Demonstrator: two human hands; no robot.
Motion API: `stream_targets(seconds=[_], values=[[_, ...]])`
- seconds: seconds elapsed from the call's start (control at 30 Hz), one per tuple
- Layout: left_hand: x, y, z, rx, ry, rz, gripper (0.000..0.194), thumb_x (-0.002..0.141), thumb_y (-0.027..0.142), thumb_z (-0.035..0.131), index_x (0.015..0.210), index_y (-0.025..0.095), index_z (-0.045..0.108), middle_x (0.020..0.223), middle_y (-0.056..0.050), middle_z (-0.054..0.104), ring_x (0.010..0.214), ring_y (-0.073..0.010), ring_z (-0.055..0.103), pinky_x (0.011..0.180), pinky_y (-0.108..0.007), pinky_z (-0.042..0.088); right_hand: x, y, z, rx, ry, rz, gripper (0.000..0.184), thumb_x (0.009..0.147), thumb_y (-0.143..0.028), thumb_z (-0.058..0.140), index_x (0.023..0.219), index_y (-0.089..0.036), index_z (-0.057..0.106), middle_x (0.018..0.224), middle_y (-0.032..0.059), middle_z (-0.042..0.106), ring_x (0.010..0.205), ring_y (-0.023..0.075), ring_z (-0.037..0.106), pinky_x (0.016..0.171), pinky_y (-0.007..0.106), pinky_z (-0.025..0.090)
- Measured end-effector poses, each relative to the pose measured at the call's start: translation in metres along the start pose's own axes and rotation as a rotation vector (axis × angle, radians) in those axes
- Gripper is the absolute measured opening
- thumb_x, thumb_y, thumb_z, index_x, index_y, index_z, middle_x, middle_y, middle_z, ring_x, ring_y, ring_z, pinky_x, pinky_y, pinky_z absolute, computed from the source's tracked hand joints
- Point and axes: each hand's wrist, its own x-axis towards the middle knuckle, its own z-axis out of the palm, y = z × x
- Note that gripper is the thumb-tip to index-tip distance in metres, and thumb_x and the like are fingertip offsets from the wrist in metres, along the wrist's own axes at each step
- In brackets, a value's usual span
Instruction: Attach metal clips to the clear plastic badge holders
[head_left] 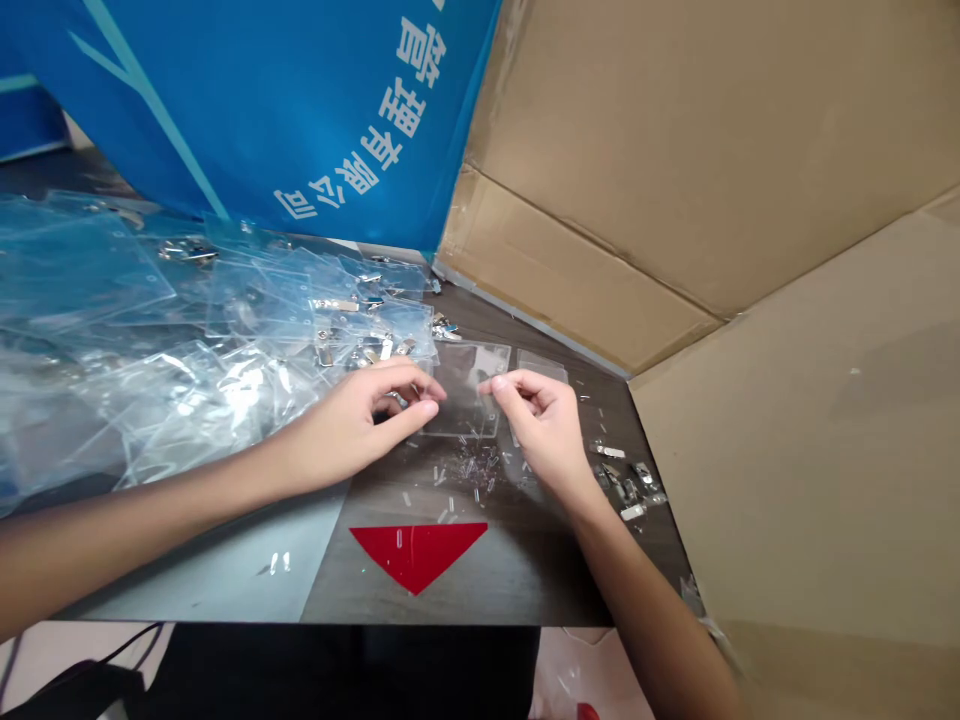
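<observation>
Clear plastic sleeves (112,290) lie heaped at upper left, loose metal clips (626,485) at right. My left hand (345,425) pinches a small clip (396,398); my right hand (544,430) pinches narrowly, holding what I cannot tell.

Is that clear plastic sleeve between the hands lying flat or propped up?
Lying flat: the clear plastic sleeve rests on the dark tabletop, its outline showing between the left hand and right hand.

From here, the left hand (349,428) hides most of a small shiny piece (395,398), and the clear bits (469,468) scattered on the tabletop (525,575) are too tiny to make out.
</observation>
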Motion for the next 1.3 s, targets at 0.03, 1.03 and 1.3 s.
stream_targets(seconds=[0.03, 1.03, 1.3], values=[[0.001, 0.001, -0.001, -0.026, -0.012, -0.009, 0.036, 0.103, 0.05, 0.068, 0.106, 0.018, 0.084, 0.107, -0.01, 0.078, 0.087, -0.0211, 0.076, 0.076, -0.034, 0.067, -0.001, 0.0, 0.003, 0.024, -0.021, 0.014, 0.038, 0.1, -0.055, 0.073, 0.091, -0.021, 0.087, 0.065, -0.0012, 0.059, 0.056, 0.0125, 0.036, 0.052, 0.028, 0.03], [-0.016, 0.006, 0.006, -0.38, -0.203, -0.085, 0.045, 0.099, 0.055, 0.085, 0.128, 0.022, 0.073, 0.144, -0.014, 0.071, 0.125, -0.0319, 0.076, 0.11, -0.048, 0.066, -0.022, -0.006, -0.001, -0.505, 0.059, -1.016, 0.014, 0.105, -0.01, 0.076, 0.107, -0.024, 0.08, 0.082, 0.0011, 0.077, 0.067, 0.0164, 0.064, 0.061, 0.033, 0.05], [-0.017, 0.004, 0.01, -0.399, -0.047, -0.042, 0.051, 0.101, 0.056, 0.081, 0.137, 0.024, 0.063, 0.14, -0.013, 0.069, 0.133, -0.0322, 0.069, 0.113, -0.046, 0.062, -0.021, -0.01, 0.005, -0.316, 0.125, -0.571, 0.013, 0.104, -0.016, 0.076, 0.092, -0.02, 0.078, 0.07, -0.0045, 0.057, 0.065, 0.0131, 0.055, 0.065, 0.03, 0.045]])
